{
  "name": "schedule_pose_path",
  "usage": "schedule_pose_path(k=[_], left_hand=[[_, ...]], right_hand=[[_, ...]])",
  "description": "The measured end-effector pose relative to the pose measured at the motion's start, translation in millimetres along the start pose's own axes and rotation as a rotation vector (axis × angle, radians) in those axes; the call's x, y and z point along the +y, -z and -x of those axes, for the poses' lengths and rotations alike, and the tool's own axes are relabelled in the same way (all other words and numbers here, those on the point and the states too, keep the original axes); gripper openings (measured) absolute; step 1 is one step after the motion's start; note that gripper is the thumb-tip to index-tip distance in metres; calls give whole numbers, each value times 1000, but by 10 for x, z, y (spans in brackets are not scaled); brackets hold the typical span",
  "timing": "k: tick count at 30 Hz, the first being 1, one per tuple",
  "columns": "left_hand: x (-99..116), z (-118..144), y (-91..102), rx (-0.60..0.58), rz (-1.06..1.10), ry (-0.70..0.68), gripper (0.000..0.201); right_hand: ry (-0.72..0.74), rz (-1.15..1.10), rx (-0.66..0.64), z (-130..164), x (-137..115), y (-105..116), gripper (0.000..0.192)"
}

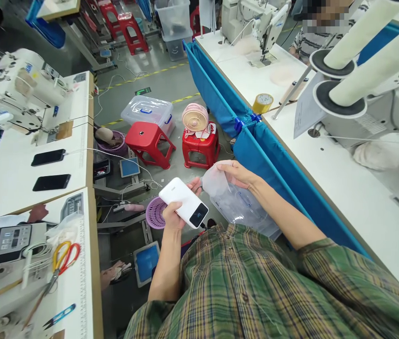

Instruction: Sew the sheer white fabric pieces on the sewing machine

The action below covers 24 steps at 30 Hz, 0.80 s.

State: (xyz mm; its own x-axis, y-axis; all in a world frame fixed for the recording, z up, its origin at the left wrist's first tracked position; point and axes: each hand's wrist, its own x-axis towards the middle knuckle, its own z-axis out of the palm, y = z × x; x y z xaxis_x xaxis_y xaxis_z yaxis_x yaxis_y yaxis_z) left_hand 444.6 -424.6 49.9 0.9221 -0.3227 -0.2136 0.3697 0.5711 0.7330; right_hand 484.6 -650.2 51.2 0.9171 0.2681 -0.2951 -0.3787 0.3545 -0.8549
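My left hand [177, 210] grips a white power bank [184, 202] with a small dark display at its near end and a cable leaving it. My right hand [236, 173] pinches the edge of a thin translucent white piece of fabric [216, 181], held up just right of the power bank. Both hands hover in front of my plaid shirt, above the floor between two work tables. Under the right hand sits a clear plastic bin [242, 207] on the floor.
Two red stools [150, 141], one carrying a pink fan [195, 117], stand ahead. A purple basket [155, 213] lies on the floor. The left table [9, 179] holds two phones, scissors [61, 259] and a sewing machine. Another person sits at the far right table [344, 188].
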Motion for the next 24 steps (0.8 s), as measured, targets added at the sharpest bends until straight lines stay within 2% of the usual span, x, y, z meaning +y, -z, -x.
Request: schedule_pose_path(k=[5,9,14,17,20,24], left_hand=[[-42,94,18,33,-13,-16,48],[-30,71,-39,44,-41,-12,49],[30,-113,-116,-61,-97,11,52],[-2,-210,-138,-46,-161,70,52],[-68,-266,-195,-32,-230,99,56],[-128,-279,-354,-94,-273,121,57]], right_hand=[[-4,-34,47,19,48,40,42],[-33,9,59,35,29,22,39],[-44,155,70,65,-153,-21,29],[30,324,54,132,-297,-43,22],[72,464,13,242,-402,-62,23],[78,488,13,418,-476,-34,28]])
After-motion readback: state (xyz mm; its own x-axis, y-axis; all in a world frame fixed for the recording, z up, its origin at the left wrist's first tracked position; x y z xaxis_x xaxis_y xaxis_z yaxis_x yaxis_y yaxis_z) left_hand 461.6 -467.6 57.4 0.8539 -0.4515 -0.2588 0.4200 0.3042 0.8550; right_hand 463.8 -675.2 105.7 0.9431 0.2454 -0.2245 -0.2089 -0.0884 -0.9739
